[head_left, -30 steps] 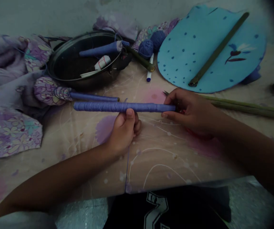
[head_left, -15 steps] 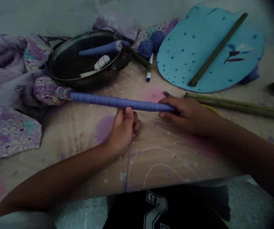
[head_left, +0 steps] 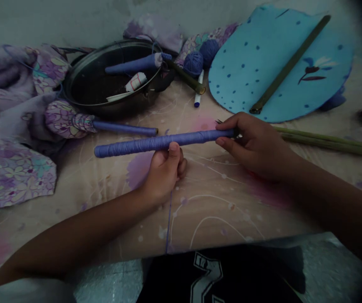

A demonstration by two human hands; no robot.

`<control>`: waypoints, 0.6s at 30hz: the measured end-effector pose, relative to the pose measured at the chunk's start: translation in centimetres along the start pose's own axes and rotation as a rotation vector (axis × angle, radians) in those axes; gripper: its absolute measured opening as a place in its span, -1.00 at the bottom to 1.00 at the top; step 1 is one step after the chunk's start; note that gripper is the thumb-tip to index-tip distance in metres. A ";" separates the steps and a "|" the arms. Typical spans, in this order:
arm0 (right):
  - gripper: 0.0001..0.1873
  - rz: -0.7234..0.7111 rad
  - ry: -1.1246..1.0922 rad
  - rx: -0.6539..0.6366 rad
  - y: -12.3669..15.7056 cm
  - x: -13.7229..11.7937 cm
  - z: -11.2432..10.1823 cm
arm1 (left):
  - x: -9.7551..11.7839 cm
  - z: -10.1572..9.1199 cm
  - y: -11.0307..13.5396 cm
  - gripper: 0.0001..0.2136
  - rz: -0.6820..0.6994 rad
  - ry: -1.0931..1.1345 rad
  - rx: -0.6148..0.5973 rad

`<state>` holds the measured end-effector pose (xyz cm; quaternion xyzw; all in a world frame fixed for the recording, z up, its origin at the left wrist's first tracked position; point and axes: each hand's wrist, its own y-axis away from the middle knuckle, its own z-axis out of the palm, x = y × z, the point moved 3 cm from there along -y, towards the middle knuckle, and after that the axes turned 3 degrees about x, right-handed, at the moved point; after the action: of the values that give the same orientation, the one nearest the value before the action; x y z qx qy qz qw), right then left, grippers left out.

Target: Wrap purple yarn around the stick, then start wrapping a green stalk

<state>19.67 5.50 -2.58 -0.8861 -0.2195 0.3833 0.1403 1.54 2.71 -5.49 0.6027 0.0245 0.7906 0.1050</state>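
Observation:
A long stick wrapped in purple yarn (head_left: 136, 145) lies almost level above the patterned table cover. My left hand (head_left: 165, 170) is closed round its middle, thumb on top. My right hand (head_left: 253, 141) pinches the stick's right end with curled fingers. A thin purple thread (head_left: 168, 219) hangs from my left hand down to the table's front edge. A second yarn-wrapped stick (head_left: 125, 128) rests on the cover just behind, its left end under flowered cloth.
A dark round metal pan (head_left: 83, 71) at the back holds another wrapped stick and a small white roll. Purple yarn balls (head_left: 193, 63), a marker (head_left: 197, 94), a blue dotted foam sheet (head_left: 262, 54) with a green stalk, more stalks (head_left: 326, 141) at right, flowered cloth (head_left: 13, 126) at left.
The wrapped stick has swung: its left end dropped toward me and away from the second stick, which shows again. Both hands kept their grip.

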 end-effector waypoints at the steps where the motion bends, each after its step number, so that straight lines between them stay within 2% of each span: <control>1: -0.86 -0.050 0.027 0.039 0.1 -0.1 0.0 | 0.0 0.0 0.0 -0.53 -0.003 0.003 0.002; 5: -0.87 -0.199 0.137 0.107 0.3 -0.5 -0.1 | 0.2 0.1 0.0 -0.54 -0.001 0.044 0.012; 7: -0.84 -0.185 0.129 0.089 0.2 -0.6 -0.1 | 0.4 0.2 0.1 -0.57 0.004 0.074 0.026; 8: -0.81 -0.122 0.068 0.064 0.2 -0.5 -0.1 | 0.4 0.3 0.1 -0.59 0.004 0.087 0.033; 10: -0.74 0.093 -0.139 -0.026 0.1 0.1 0.0 | 0.5 0.3 0.1 -0.61 0.004 0.099 0.039; 13: -0.58 0.408 -0.373 -0.232 0.2 0.8 0.5 | 0.4 0.3 0.1 -0.61 0.005 0.095 0.023; 15: -0.53 0.463 -0.379 -0.316 0.3 0.9 0.6 | 0.3 0.2 0.1 -0.60 0.010 0.090 0.015; 18: -0.63 0.387 -0.312 -0.246 0.1 1.0 0.3 | 0.2 0.1 0.0 -0.54 0.002 0.067 0.000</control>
<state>20.09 5.94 -3.50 -0.8521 -0.1099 0.5055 -0.0798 1.56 2.70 -5.26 0.5761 0.0277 0.8104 0.1033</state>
